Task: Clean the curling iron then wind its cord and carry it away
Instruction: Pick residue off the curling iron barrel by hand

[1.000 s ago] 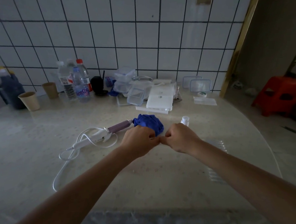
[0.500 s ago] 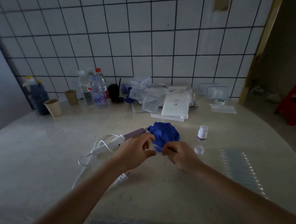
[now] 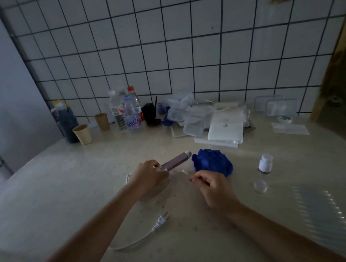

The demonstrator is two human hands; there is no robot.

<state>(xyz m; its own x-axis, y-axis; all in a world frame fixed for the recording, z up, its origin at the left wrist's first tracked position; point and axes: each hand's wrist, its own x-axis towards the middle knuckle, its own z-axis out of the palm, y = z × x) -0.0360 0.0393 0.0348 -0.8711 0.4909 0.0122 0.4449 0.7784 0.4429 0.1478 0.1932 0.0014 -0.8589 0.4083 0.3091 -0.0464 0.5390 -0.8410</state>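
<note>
Hands have parted since half a second ago, when both met just in front of the blue cloth (image 3: 212,163). Now the left hand (image 3: 148,175) has its grip clamped round the handle of the curling iron (image 3: 174,161), whose purple barrel angles up and away with its tip just beside the cloth. Earlier the iron lay untouched on the counter (image 3: 51,197). The right hand (image 3: 213,186) sits apart to the right, grip pinched together on a cotton swab (image 3: 185,172) whose white tip points toward the barrel without touching it. The white cord (image 3: 132,244) trails under the left forearm, its plug (image 3: 161,221) lying flat on the counter. The small white bottle (image 3: 265,163) stands right of the cloth, its cap (image 3: 260,186) nearer.
</note>
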